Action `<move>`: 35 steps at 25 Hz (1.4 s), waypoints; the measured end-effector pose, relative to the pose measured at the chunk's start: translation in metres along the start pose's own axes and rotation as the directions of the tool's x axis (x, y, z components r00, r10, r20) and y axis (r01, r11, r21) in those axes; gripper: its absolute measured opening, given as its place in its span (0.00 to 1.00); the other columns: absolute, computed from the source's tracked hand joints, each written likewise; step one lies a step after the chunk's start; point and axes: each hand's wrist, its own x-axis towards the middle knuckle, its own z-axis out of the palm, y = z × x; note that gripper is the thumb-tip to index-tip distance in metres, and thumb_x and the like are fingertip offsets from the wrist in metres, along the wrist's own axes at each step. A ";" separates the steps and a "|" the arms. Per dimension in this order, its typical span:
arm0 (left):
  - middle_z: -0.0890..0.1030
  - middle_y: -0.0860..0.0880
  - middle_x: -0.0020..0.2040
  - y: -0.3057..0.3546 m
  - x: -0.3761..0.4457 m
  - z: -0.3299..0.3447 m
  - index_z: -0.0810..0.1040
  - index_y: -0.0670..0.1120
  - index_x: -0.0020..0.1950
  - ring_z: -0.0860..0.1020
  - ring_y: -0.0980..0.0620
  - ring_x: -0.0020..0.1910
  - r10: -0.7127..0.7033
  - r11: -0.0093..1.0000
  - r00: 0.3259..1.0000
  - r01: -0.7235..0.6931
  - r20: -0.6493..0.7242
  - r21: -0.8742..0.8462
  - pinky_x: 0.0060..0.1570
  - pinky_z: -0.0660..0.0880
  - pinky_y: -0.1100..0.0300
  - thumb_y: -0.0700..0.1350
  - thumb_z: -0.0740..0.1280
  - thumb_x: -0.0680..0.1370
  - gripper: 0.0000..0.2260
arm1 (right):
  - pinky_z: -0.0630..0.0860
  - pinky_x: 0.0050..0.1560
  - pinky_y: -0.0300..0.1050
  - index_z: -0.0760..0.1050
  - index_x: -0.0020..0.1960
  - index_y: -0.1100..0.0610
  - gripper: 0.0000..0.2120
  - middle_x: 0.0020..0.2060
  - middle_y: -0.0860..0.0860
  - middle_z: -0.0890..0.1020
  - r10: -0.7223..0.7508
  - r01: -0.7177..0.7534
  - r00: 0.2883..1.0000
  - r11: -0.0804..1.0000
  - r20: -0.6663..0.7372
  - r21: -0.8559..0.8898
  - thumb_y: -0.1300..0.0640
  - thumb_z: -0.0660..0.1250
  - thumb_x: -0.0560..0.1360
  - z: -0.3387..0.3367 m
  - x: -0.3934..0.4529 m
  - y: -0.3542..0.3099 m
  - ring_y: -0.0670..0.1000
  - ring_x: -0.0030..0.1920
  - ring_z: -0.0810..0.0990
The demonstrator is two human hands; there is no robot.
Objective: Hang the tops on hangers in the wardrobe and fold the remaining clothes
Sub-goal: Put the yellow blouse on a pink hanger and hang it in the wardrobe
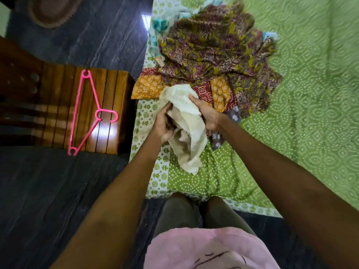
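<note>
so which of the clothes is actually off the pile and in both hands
The cream cloth: left hand and right hand grip it, while the printed garments lie heaped on the bed.

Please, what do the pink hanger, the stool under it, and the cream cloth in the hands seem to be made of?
The pink hanger looks like moulded plastic: thin, uniformly bright, smooth. The stool looks like varnished wood: brown slats with grain and a glossy light reflection. The cream cloth, gripped by the left hand and right hand, seems a soft woven fabric, perhaps cotton; it drapes and creases limply.
</note>
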 end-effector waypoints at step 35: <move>0.83 0.45 0.50 0.148 -0.191 0.121 0.85 0.44 0.47 0.82 0.48 0.50 0.410 0.855 0.791 -0.507 0.455 0.111 0.48 0.79 0.54 0.54 0.51 0.81 0.24 | 0.75 0.37 0.39 0.66 0.64 0.60 0.25 0.53 0.56 0.76 -0.777 0.576 0.628 0.495 -0.035 -0.650 0.69 0.69 0.70 0.067 -0.205 -0.118 0.50 0.46 0.74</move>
